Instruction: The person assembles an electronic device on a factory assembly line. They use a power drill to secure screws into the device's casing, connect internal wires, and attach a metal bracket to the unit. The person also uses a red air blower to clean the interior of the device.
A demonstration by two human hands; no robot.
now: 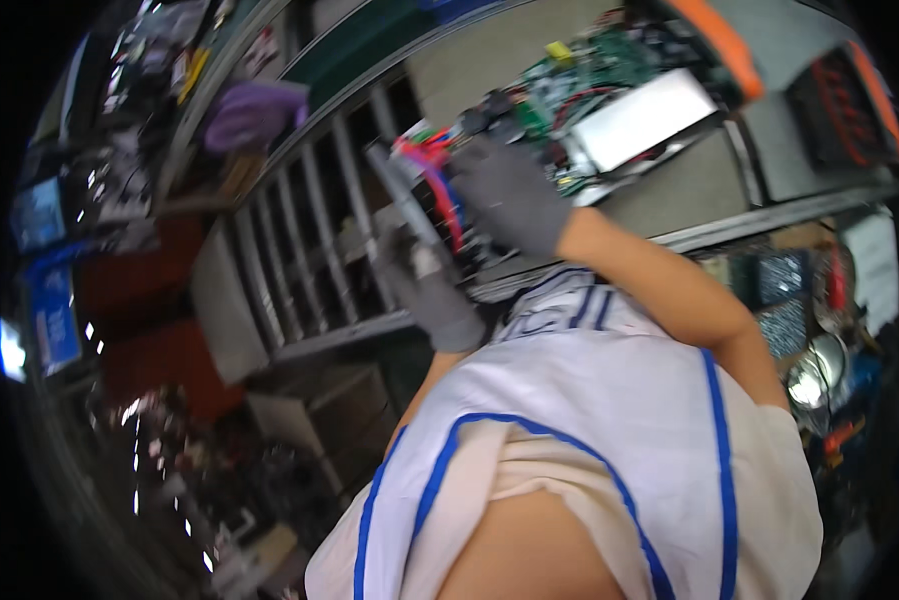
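My left hand (427, 298), in a grey glove, is closed around the lower end of a thin, grey metal-edged unit (407, 200). Red and blue wires (439, 178) run along the unit's right side. My right hand (514, 195), gloved alike, reaches over from the right with its back toward me. Its fingers bend down beside the wires, and whatever they pinch is hidden and blurred. Just beyond its knuckles is a dark rounded part (494, 112). To the right lies a heap of green circuit boards (594, 75), with a white flat box (644, 120) on its near side.
Metal bars (319, 220) form an open rack left of the worktop (669, 205). An orange-edged black crate (839, 110) stands at the far right. A purple bundle (254, 115) lies beyond the bars. Bins of small parts (784, 290) sit by my right elbow.
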